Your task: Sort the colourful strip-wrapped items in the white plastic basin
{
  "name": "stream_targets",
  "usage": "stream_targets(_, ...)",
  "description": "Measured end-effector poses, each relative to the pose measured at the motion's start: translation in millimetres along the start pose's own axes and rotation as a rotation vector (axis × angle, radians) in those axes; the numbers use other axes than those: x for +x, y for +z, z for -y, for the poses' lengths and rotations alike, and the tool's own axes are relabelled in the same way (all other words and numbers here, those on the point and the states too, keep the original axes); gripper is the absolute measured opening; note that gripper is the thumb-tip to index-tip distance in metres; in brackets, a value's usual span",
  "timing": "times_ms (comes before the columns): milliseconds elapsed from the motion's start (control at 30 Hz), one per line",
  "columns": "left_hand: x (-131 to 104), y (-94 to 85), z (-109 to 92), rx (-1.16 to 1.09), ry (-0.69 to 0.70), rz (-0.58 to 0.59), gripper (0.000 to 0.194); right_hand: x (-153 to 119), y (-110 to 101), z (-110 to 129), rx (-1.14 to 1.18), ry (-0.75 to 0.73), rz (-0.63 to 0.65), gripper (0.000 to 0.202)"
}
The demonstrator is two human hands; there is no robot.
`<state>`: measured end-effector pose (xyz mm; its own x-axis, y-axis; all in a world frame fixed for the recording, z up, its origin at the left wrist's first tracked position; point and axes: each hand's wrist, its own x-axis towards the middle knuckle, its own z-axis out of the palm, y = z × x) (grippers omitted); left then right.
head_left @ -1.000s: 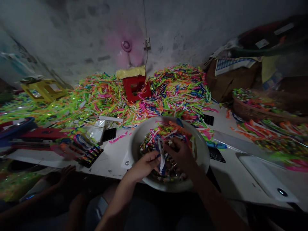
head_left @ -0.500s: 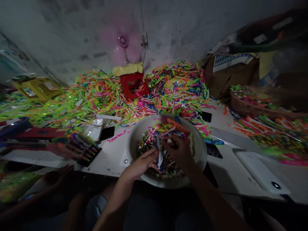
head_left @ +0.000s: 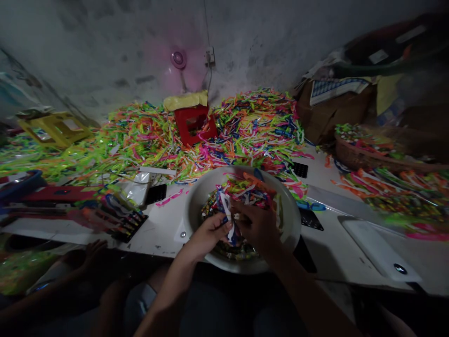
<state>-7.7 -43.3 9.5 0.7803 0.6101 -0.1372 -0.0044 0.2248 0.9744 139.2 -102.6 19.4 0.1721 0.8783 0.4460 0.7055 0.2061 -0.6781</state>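
My left hand (head_left: 212,234) is closed around a long, slim blue-and-white plastic piece (head_left: 227,210), held tilted above a large pale basin (head_left: 192,234). The exact kind of piece does not show. My right hand (head_left: 257,224) is beside it on the right, fingers bent and pressed together close to the piece. A small pale bit shows at those fingertips, too dim to name. Inside the basin lie many small multicoloured parts (head_left: 210,201), with longer bright plastic pieces (head_left: 256,185) toward the far side. The hands cover the middle of the contents.
A heap of bright plastic pieces (head_left: 259,126) lies along the wall around a red plastic stool (head_left: 194,124). A pink fan (head_left: 178,59) spins above it. At left, a co-worker's hand (head_left: 94,250) shows near a rack of pieces (head_left: 122,215). A white board (head_left: 379,250) lies right.
The blue-and-white piece now leans further left, its upper end raised a little. My right hand has moved slightly down, its fingers closer to the piece.
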Motion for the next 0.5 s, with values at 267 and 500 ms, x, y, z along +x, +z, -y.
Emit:
stream_targets(267, 4, 0.2, -6, -0.291, 0.074, -0.335, 0.035, 2, -3, -3, 0.252, 0.124, -0.031, 0.022)
stream_targets(500, 3, 7.6, -7, -0.324, 0.084, -0.437, 0.032, 11, -6, 14, -0.03, 0.166, 0.226, 0.023)
